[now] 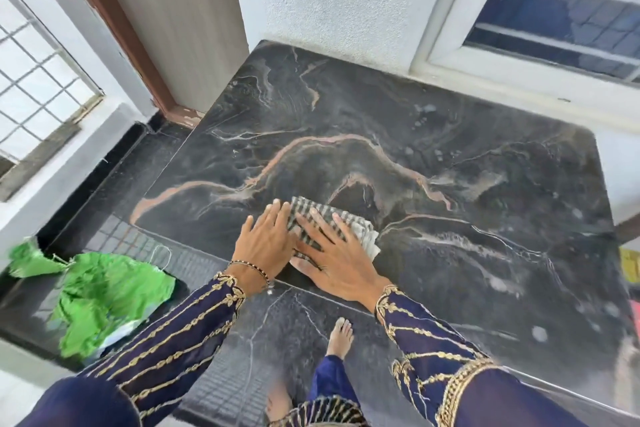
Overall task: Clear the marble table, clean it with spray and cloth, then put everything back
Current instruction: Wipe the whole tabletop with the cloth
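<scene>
The dark marble table [433,156] with pink and white veins fills the middle of the view, bare apart from the cloth. A folded checked cloth [353,229] lies near the table's front-left edge. My left hand [265,243] rests flat, fingers spread, on the cloth's left side. My right hand [332,260] lies flat over the cloth's middle, pressing it onto the marble. Both wrists come from dark blue sleeves with gold embroidery. Small wet spots show on the right part of the marble.
A green bag [104,291] lies on the dark floor at the left. A door frame [138,55] and white wall stand behind the table, a window [561,10] at the back right. My bare foot [341,336] stands under the table's front edge.
</scene>
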{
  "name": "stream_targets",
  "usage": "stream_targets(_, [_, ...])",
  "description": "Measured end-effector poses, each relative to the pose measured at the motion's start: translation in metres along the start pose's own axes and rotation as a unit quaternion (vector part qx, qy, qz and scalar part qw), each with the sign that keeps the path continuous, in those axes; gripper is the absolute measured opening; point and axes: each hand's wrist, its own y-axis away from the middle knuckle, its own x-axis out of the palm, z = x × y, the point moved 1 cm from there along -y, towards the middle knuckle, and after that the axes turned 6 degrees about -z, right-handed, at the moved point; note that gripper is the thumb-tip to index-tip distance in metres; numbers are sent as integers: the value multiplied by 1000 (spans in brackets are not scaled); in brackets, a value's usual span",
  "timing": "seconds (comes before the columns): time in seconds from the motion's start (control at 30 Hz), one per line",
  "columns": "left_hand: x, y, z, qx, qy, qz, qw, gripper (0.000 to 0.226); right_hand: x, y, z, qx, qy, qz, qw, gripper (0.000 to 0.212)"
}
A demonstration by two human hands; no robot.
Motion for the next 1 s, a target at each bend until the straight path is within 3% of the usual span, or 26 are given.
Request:
stream_targets(0.2, [-3,15,-4,17,-19,12,1000,57,-1,53,16,-51,14,13,999,53])
stream_targets(0.47, [1,-5,-33,65,2,37,997,54,-18,92,-28,-53,10,51,997,53])
stream_targets(0.77, [8,-64,-75,108,63,21,992,49,-43,24,-127,8,-17,96,995,52])
stream_targets(1.0, [-4,-169,-109,97,93,33,990,70,-58,-61,-237,50,-53,126,989,54])
